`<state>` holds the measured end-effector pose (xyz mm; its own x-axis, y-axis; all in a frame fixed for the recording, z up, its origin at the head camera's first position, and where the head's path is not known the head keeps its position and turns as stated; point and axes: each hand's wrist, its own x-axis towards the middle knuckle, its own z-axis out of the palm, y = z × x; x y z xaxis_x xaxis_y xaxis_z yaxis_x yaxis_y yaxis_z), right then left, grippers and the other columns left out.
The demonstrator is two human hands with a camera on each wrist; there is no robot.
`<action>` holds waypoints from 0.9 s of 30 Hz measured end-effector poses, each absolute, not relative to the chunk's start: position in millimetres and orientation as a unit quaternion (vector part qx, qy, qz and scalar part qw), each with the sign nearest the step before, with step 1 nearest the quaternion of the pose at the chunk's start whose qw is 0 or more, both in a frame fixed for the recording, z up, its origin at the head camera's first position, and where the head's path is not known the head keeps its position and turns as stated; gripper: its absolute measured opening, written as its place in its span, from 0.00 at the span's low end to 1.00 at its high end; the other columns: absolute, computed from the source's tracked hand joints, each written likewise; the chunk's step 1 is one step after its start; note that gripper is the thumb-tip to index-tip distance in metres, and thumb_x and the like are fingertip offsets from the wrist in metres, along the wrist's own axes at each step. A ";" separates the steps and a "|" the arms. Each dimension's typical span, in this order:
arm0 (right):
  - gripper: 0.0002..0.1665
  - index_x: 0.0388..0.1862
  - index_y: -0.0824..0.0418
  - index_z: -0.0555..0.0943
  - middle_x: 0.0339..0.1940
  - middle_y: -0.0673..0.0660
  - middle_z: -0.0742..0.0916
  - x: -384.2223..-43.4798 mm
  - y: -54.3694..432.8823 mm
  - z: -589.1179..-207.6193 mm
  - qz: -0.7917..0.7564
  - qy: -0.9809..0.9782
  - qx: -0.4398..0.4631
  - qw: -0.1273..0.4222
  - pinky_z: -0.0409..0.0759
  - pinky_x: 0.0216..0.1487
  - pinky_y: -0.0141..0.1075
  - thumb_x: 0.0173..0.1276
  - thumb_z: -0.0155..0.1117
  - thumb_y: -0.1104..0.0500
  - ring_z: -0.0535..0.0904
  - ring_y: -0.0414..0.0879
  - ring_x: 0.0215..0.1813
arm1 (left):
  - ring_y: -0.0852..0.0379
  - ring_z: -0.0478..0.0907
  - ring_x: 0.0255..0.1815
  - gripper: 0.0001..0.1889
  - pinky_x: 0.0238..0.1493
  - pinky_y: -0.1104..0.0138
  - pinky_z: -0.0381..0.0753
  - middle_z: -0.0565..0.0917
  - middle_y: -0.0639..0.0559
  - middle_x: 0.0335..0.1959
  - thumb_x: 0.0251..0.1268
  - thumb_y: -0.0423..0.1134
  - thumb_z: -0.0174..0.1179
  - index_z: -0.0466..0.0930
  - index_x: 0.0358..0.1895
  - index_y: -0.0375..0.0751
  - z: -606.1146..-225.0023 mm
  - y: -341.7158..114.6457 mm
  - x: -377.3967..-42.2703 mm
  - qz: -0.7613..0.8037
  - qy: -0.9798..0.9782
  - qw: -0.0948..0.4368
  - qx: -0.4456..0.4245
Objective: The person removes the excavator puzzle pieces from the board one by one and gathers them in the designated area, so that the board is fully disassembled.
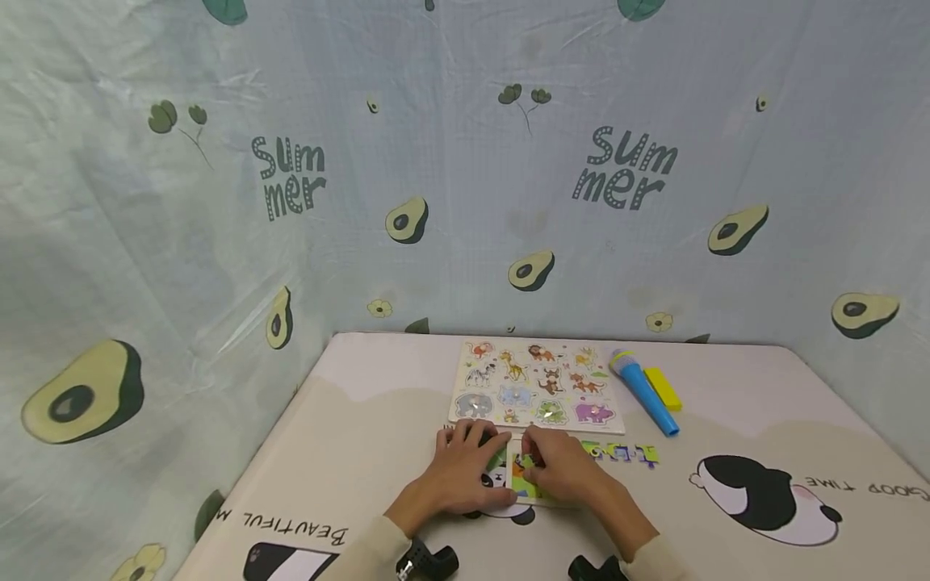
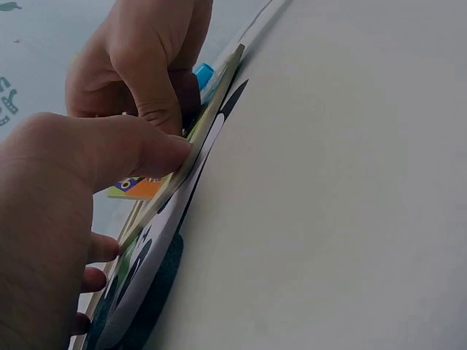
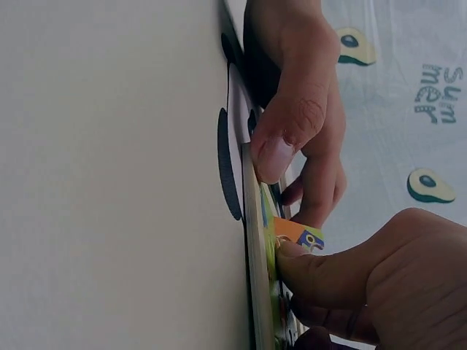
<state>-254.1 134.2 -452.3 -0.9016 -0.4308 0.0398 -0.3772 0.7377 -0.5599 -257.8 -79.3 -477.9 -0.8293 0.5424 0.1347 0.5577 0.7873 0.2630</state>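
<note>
A small jigsaw puzzle board (image 3: pixel 252 219) with a pale wooden rim lies flat on the table between both hands. My left hand (image 1: pixel 461 476) is spread at its left part, the thumb (image 2: pixel 164 154) pressing on the near rim and the other fingers reaching to the far side. Between the thumb and fingers of my right hand (image 1: pixel 570 468) an orange, green and blue puzzle piece (image 3: pixel 295 232) is pinched, tilted up from the board's surface. The right hand covers much of the board's right part.
Several loose puzzle pieces (image 1: pixel 645 456) lie in a row to the right. Behind the hands is an animal peg board (image 1: pixel 613 424). Beside it are a blue toy microphone (image 1: pixel 650 398) and a yellow block (image 1: pixel 664 390). A patterned curtain (image 1: pixel 465 161) hangs at the table's far edge.
</note>
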 end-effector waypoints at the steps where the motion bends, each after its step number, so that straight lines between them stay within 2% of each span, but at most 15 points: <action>1: 0.14 0.37 0.53 0.74 0.28 0.48 0.75 -254.5 134.1 -452.8 -0.291 0.930 -0.220 0.046 0.67 0.35 0.37 0.63 0.73 0.62 0.71 0.42 0.32 | 0.47 0.60 0.66 0.45 0.56 0.47 0.60 0.68 0.53 0.65 0.54 0.73 0.55 0.68 0.76 0.58 -477.5 -79.5 -257.6 -0.147 -0.945 0.025 -0.292; 8: 0.14 0.36 0.52 0.75 0.28 0.48 0.76 -255.7 134.3 -453.8 -0.303 0.925 -0.225 0.049 0.67 0.36 0.38 0.63 0.73 0.63 0.71 0.42 0.33 | 0.47 0.60 0.65 0.45 0.56 0.46 0.60 0.68 0.53 0.64 0.54 0.72 0.56 0.68 0.75 0.56 -475.2 -79.5 -257.6 -0.149 -0.943 0.027 -0.295; 16: 0.07 0.30 0.51 0.82 0.24 0.45 0.78 -254.1 135.4 -451.8 -0.302 0.922 -0.232 0.067 0.68 0.32 0.35 0.63 0.73 0.60 0.71 0.41 0.28 | 0.46 0.60 0.66 0.45 0.56 0.45 0.60 0.68 0.52 0.65 0.55 0.72 0.56 0.68 0.76 0.56 -474.4 -79.8 -257.3 -0.147 -0.944 0.025 -0.295; 27: 0.07 0.30 0.51 0.82 0.25 0.45 0.78 -254.1 134.3 -451.9 -0.290 0.927 -0.229 0.059 0.67 0.35 0.38 0.65 0.73 0.58 0.71 0.42 0.31 | 0.47 0.59 0.67 0.45 0.56 0.47 0.59 0.67 0.53 0.66 0.55 0.73 0.56 0.67 0.76 0.57 -475.4 -78.7 -257.9 -0.143 -0.946 0.022 -0.291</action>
